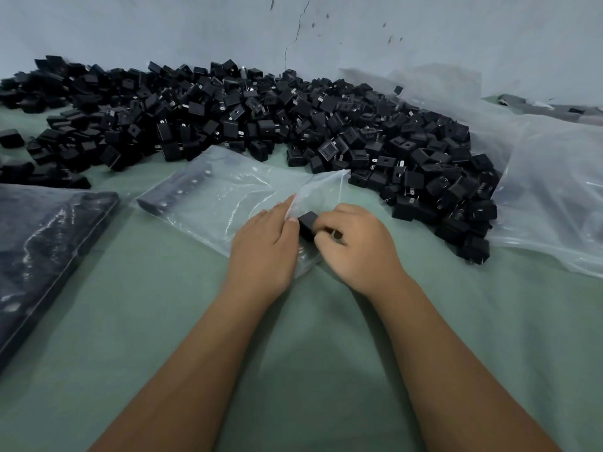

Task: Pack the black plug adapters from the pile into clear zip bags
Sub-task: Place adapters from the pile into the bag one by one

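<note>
A big pile of black plug adapters [248,115] spreads across the far side of the green cloth. In front of it lies a clear zip bag [225,194] with a row of adapters [177,190] packed at its far left end. My left hand [264,246] rests on the bag and pinches its open right edge, lifting the upper sheet. My right hand [355,246] grips one black adapter [308,225] at the bag's mouth, right beside my left fingertips.
A filled bag of adapters [42,252] lies at the left edge. A large crumpled clear plastic sack [548,190] sits at the right, under part of the pile. A pale wall [293,27] rises behind. Green cloth [310,353] covers the surface near me.
</note>
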Available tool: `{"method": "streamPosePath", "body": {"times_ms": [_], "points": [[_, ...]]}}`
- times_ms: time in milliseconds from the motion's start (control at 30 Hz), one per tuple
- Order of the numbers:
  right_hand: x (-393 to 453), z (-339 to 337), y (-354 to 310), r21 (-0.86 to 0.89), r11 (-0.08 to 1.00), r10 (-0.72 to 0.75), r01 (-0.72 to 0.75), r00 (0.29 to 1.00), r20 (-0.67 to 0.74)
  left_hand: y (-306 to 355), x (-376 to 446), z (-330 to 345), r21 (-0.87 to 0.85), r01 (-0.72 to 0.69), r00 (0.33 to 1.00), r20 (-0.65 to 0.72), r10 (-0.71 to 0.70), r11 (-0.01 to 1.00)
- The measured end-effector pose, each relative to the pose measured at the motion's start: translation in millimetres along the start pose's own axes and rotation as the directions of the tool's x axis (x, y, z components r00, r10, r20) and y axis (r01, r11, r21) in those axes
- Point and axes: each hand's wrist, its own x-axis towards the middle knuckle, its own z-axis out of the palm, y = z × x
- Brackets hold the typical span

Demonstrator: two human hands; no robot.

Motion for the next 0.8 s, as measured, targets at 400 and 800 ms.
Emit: {"method": "streamPosePath", "body": {"times_ms": [400,800], "points": [[7,11,-2,-0.144,0.965,-0.202,0.219,0.971,0.126,2,-2,-1,-0.005,-0.074,0.995,-0.064,0.074,0.997],[65,9,-55,-0.501,0.779,0.032,0.378,0.773,0.633,9,-1,-2,-0.025,-0.195,0.967,-0.171,0.188,0.98]]}}
